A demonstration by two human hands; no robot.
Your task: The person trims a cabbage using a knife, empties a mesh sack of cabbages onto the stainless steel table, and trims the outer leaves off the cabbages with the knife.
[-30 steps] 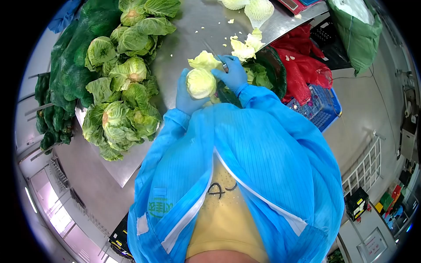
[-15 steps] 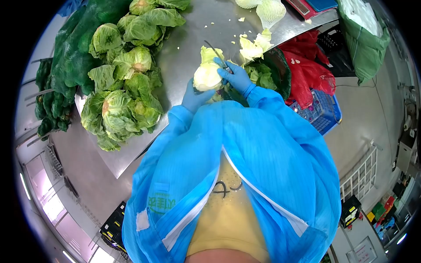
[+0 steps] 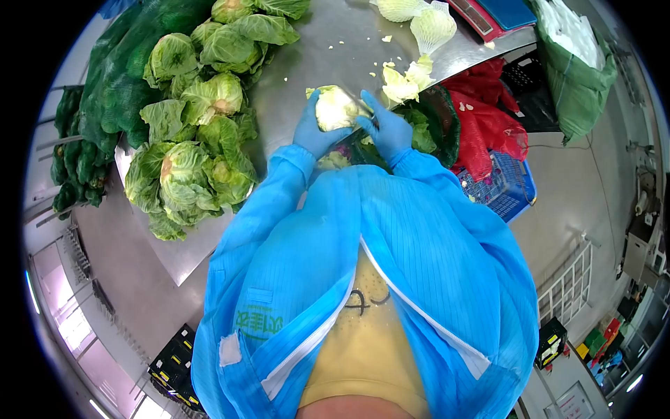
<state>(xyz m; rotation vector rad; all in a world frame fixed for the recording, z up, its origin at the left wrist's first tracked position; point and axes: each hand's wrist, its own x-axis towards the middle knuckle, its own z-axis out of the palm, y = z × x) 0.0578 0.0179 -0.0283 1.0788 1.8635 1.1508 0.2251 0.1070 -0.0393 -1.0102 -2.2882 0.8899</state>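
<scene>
**Cabbage head [image 3: 335, 110] cupped in left hand [image 3: 315, 131]**

It sits at one o'clock from that closely curled hold. At its four o'clock, less near, the right hand [image 3: 392, 131] is closed around a motion-blurred knife [image 3: 364, 105].

The left hand [image 3: 315, 127], gloved in blue, grips a pale trimmed cabbage [image 3: 336, 109] above the metal tabletop [image 3: 307, 59]. The right hand [image 3: 388, 131], likewise gloved, holds a knife [image 3: 365, 105] against it; the blade is blurred. Untrimmed leafy cabbages [image 3: 187, 174] lie massed along the left side. Loose pale leaves [image 3: 400, 85] lie ahead of the right hand, near a netted cabbage [image 3: 433, 29]. A blue crate [image 3: 513, 190] stands beyond red netting [image 3: 474, 133].
</scene>
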